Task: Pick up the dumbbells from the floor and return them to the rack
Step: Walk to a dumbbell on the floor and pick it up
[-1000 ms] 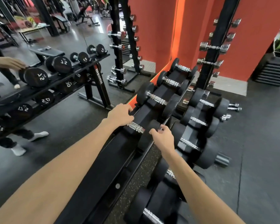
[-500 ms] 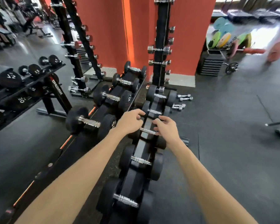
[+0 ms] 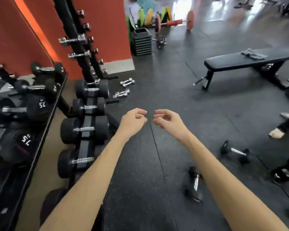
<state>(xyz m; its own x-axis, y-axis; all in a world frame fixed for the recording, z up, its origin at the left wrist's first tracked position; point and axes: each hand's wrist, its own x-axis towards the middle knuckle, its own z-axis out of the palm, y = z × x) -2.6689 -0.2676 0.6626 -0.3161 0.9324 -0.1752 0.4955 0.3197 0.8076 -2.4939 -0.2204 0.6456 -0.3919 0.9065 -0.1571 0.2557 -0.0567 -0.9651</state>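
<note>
On the rubber floor to the person's right, two black dumbbells and lie unracked, well apart from the rack, which already holds several. Left hand and right hand hang loosely curled, holding nothing.

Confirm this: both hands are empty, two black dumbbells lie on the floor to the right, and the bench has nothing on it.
One thing is wrong: the bench is not bare. The head view shows a grey cloth lying on its pad. The rest stands: left hand and right hand hold nothing, and two black dumbbells lie on the floor.
</note>
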